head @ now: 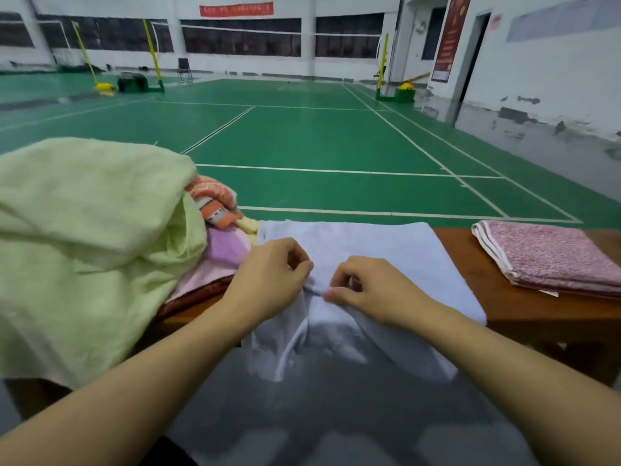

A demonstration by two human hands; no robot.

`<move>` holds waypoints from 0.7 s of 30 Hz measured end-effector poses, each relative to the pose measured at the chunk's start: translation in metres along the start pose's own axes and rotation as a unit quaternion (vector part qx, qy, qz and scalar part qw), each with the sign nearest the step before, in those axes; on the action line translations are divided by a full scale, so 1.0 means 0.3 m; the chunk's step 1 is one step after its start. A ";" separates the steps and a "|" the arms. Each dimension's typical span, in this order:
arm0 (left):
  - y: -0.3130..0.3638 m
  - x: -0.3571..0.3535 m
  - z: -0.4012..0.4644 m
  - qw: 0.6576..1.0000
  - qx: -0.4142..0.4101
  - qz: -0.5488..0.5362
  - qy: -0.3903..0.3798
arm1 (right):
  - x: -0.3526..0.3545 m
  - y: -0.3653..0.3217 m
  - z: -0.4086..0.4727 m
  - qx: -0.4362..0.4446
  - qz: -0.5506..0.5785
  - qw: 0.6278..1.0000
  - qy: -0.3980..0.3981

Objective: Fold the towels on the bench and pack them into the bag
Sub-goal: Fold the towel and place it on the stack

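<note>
Across the middle of the brown counter [524, 307] a pale blue towel [379, 250] is lying spread, its near part hanging over the front edge toward the person. Left of the blue towel, a large pale green towel [84, 243] is heaping over the counter's end and covering most of a pile of unfolded towels, with a lilac one [225, 247] and an orange patterned one [215, 200] peeking out. Right of the blue towel, well apart from it, a folded pink towel [551, 257] is resting flat. Both hands are working at the blue towel's middle: the left hand [268, 277] and right hand [369, 290] are sitting close together, fingers pinching a raised ridge of the cloth between them. This looks like the start of a fold on the blue towel. The next move probably calls for gathering the hanging part up onto the counter and squaring the edges. The green heap is crowding the blue towel's left edge and may hamper a flat fold. No bag is showing in view.
</note>
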State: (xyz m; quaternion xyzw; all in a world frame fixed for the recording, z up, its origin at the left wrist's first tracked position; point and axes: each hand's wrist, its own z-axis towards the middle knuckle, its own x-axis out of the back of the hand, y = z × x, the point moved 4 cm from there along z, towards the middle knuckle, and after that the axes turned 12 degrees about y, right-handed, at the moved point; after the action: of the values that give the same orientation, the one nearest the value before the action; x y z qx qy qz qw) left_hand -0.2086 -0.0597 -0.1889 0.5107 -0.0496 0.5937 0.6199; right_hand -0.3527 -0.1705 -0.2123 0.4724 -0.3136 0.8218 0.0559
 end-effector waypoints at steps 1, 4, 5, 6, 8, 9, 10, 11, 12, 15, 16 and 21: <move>0.002 -0.009 -0.012 1.000 0.003 -0.003 0.000 | 0.005 0.006 0.008 -0.015 0.034 0.999 0.006; -0.003 -0.026 -0.022 0.998 0.049 -0.025 -0.015 | 0.031 0.061 0.018 -0.124 0.200 0.971 0.037; -0.005 -0.030 -0.022 0.995 0.076 -0.048 -0.030 | 0.034 0.086 0.015 -0.183 0.276 0.942 0.050; -0.006 -0.035 -0.023 0.991 0.102 -0.073 -0.047 | 0.031 0.112 0.015 -0.235 0.355 0.903 0.060; -0.006 -0.056 -0.030 0.980 0.144 -0.109 -0.084 | 0.030 0.145 0.013 -0.315 0.459 0.828 0.069; 0.004 -0.068 -0.035 0.973 0.160 -0.131 -0.102 | 0.030 0.153 0.014 -0.338 0.482 0.806 0.068; 0.017 -0.084 -0.040 0.963 0.180 -0.163 -0.117 | 0.029 0.159 0.016 -0.351 0.494 0.792 0.068; 0.029 -0.101 -0.041 0.948 0.204 -0.210 -0.124 | 0.028 0.163 0.017 -0.361 0.499 0.785 0.068; 0.048 -0.117 -0.040 0.931 0.228 -0.257 -0.125 | 0.027 0.165 0.019 -0.368 0.499 0.782 0.065; 0.085 -0.165 -0.016 0.892 0.271 -0.346 -0.106 | 0.026 0.165 0.023 -0.371 0.488 0.787 0.059; 0.089 -0.177 -0.009 0.886 0.279 -0.358 -0.097 | 0.024 0.166 0.023 -0.370 0.486 0.789 0.059; 0.079 -0.215 -0.005 0.890 0.299 -0.327 -0.106 | 0.027 0.171 0.024 -0.370 0.499 0.780 0.072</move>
State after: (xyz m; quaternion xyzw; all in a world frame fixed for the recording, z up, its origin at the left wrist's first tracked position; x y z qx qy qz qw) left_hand -0.2468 -0.1084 -0.2190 0.7187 0.2347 0.2863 0.5886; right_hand -0.3718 -0.2171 -0.2271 0.1326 -0.7806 0.5869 -0.1692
